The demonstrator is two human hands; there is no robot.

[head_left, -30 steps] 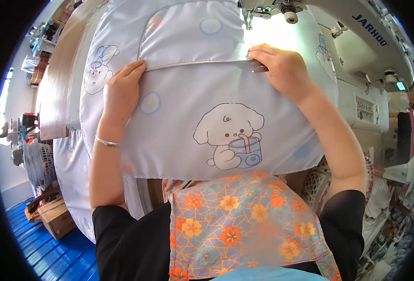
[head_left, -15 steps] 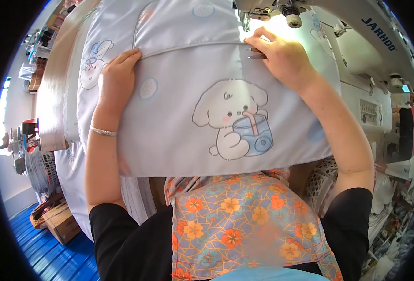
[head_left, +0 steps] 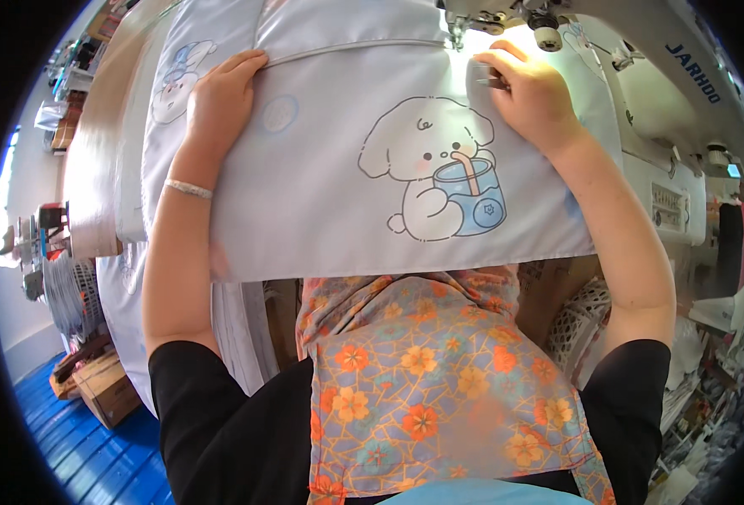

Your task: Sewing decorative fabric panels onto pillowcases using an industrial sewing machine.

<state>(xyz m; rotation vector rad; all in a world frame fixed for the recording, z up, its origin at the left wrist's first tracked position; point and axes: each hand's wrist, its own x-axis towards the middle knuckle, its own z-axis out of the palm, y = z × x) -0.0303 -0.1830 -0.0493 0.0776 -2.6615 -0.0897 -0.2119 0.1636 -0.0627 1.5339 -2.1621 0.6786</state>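
A silver bracelet (head_left: 188,188) is worn just below the left of the two hands. Under the hands, nearer the body, a floral apron (head_left: 439,387) in orange and blue is seen over a black shirt (head_left: 212,421). Well to the left of the hands, a long roll of tan cloth (head_left: 94,168) is laid. Below and left of it, a blue floor (head_left: 94,463) is seen, with a cardboard box (head_left: 106,389) set on it. Below the right hand, a white plastic basket (head_left: 578,320) is partly hidden.

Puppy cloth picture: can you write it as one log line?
left hand: flat on cloth | right hand: pinching cloth edge beside sewing machine | puppy print: face up
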